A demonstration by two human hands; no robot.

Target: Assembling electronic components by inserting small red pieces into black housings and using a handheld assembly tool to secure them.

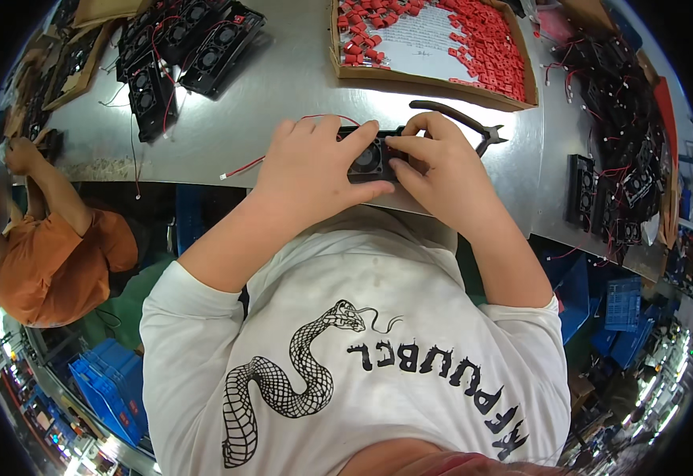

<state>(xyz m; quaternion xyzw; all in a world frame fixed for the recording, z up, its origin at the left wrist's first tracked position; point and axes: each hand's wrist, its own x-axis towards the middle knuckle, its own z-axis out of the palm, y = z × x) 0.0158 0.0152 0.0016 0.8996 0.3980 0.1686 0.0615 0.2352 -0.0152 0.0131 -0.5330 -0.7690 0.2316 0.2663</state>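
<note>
A black fan unit [367, 160] with a round fan in its frame lies at the front edge of the metal table, between my hands. My left hand [308, 165] covers its left end, fingers over the far side and thumb along the near side. At the right end, my right hand [443, 159] has thumb and forefinger closed on the frame; any small part between them is hidden. A red wire [245, 167] with a white plug runs out left from under my left hand. Just beyond my right hand lie dark-handled cutting pliers [485, 133].
A cardboard tray [434, 84] of small red parts and a paper sheet stands at the back. Fan units [146, 95] are piled at the back left, and more [581, 189] at the right. On the left sits a person in orange [65, 254]. Blue crates [112, 389] stand below.
</note>
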